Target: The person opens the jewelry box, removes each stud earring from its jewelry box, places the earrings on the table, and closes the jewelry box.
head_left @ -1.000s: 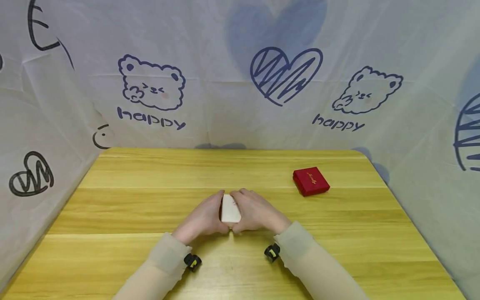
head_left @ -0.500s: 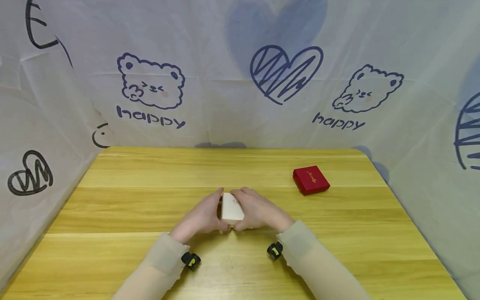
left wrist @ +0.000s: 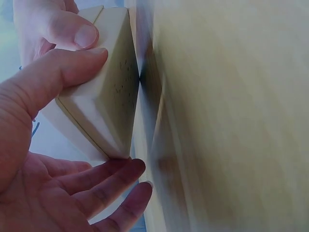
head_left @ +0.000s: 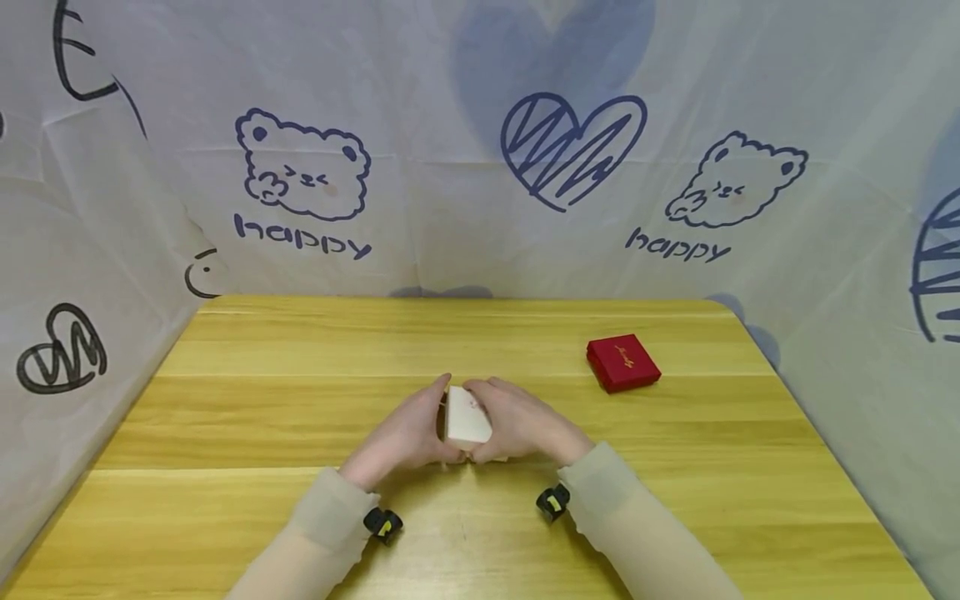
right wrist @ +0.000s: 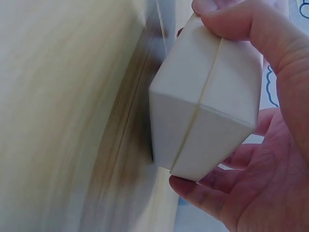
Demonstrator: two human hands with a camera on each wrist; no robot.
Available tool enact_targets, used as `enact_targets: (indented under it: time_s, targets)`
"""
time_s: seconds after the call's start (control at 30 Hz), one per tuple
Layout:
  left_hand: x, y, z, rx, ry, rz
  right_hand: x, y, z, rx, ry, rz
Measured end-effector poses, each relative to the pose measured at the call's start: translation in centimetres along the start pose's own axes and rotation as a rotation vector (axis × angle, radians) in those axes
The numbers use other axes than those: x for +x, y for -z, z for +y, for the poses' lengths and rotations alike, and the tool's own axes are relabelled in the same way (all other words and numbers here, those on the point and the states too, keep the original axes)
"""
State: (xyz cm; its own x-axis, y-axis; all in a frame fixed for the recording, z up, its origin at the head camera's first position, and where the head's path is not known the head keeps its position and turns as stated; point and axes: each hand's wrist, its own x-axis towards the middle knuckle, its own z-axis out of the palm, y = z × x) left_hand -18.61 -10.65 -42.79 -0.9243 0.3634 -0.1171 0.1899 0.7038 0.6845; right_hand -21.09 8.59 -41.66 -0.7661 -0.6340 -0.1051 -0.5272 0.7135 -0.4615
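Observation:
A small white box (head_left: 467,418) with a seam around it sits between both hands at the middle of the wooden table. My left hand (head_left: 408,429) grips its left side, thumb (left wrist: 72,70) on the near face and fingertips on the far edge. On the other side my right hand (head_left: 521,422) holds the box with thumb and fingers. In the right wrist view the box (right wrist: 203,96) has its lid and base together along the seam. Small dark marks show on its underside in the left wrist view. The box looks tilted; whether an edge touches the table I cannot tell.
A dark red box (head_left: 622,363) with gold lettering lies on the table (head_left: 337,333) at the back right. White cloth (head_left: 435,108) with drawn bears and hearts hangs behind and along both sides. Each wrist carries a small black camera (head_left: 383,526).
The white box has shifted slightly to the right and shows more of its top. My right hand has moved a little to the right with it; both hands keep holding it.

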Motion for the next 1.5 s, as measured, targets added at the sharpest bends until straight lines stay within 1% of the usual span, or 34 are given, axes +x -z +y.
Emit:
enact_targets:
  time_s: [0.23,0.53,0.87,1.07,1.27,1.5]
  targets:
    - [-0.02,-0.17,0.08,0.034,-0.006,0.011,-0.05,0.08,-0.11,-0.029,0.032,0.004]
    - [-0.01,-0.21,0.26,0.039,-0.012,0.005,-0.18,0.11,-0.16,-0.030,0.030,-0.001]
    - [-0.06,-0.38,0.02,0.056,-0.007,0.011,-0.03,-0.03,-0.16,-0.030,0.021,-0.006]
    - [0.04,-0.43,-0.06,0.071,0.003,0.016,-0.07,0.03,-0.10,-0.027,0.022,0.008]
    - [-0.05,-0.38,-0.16,0.079,0.019,0.004,-0.12,-0.21,-0.18,-0.029,0.022,0.023]
    - [-0.08,-0.26,-0.12,0.080,0.019,-0.006,-0.17,-0.19,-0.18,-0.020,0.009,0.025]
